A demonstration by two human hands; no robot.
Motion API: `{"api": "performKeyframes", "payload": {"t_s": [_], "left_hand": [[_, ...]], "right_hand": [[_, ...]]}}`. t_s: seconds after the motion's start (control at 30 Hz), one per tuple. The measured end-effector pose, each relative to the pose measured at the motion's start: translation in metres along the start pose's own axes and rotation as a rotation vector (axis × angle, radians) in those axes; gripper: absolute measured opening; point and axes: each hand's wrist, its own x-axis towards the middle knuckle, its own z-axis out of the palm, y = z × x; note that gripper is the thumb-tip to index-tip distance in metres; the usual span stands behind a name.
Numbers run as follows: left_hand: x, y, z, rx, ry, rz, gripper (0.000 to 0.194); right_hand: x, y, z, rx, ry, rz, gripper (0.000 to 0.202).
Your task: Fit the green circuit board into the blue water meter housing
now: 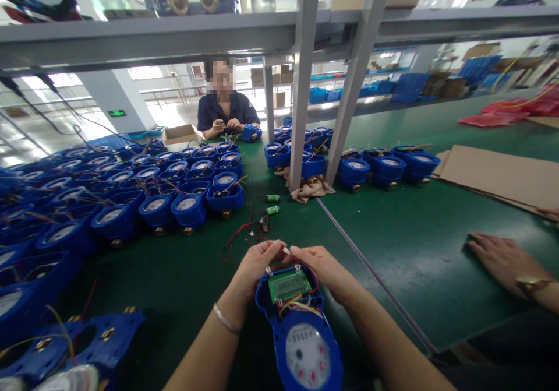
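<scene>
A blue water meter (308,350) lies in front of me, its round white dial nearest my body. In its upper compartment sits a green circuit board (288,286) with a grey display, and thin coloured wires run below it. My left hand (257,263) and my right hand (325,266) meet just above the board, both closed at the fingertips. Between them is a small white wire connector (286,251), pinched from both sides. A red wire curves from my right fingers down the board's right edge. Fingers partly hide the connector.
Rows of blue water meters (187,207) fill the left. Green batteries (273,210) with red leads lie ahead. Shelf posts (303,88) rise beyond. Cardboard sheets (502,175) and another person's hand (506,257) are at right. A co-worker (227,111) sits opposite.
</scene>
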Motion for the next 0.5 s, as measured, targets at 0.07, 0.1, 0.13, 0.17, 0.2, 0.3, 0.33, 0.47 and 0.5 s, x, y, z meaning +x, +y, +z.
{"api": "performKeyframes", "payload": {"t_s": [0.07,0.1,0.13,0.17,0.2,0.3,0.33,0.47,0.5], "left_hand": [[-0.01,0.003,-0.004,0.016,-0.029,-0.004,0.058],[-0.017,0.005,-0.007,0.04,-0.043,-0.003,0.057],[-0.025,0.006,-0.01,0.083,-0.046,-0.006,0.055],[-0.035,0.007,-0.013,0.14,-0.036,-0.017,0.054],[-0.046,0.007,-0.015,0.201,-0.019,-0.039,0.053],[-0.077,0.005,-0.021,0.315,0.021,-0.112,0.056],[-0.086,0.003,-0.022,0.32,0.012,-0.128,0.057],[-0.104,-0.006,-0.022,0.297,-0.026,-0.153,0.066],[-0.105,-0.008,-0.022,0.296,-0.022,-0.161,0.067]], "right_hand": [[-0.007,-0.001,-0.002,0.018,-0.01,0.012,0.066],[-0.012,-0.001,-0.003,0.035,-0.013,0.022,0.066],[-0.018,0.001,-0.006,0.053,-0.014,0.026,0.065],[-0.024,0.003,-0.008,0.067,-0.013,0.026,0.062],[-0.03,0.006,-0.01,0.073,-0.014,0.022,0.059],[-0.047,0.016,-0.016,0.021,-0.037,0.009,0.054],[-0.051,0.019,-0.018,-0.002,-0.05,0.013,0.055],[-0.055,0.027,-0.018,0.009,-0.093,0.039,0.06],[-0.054,0.029,-0.017,0.034,-0.107,0.044,0.061]]}}
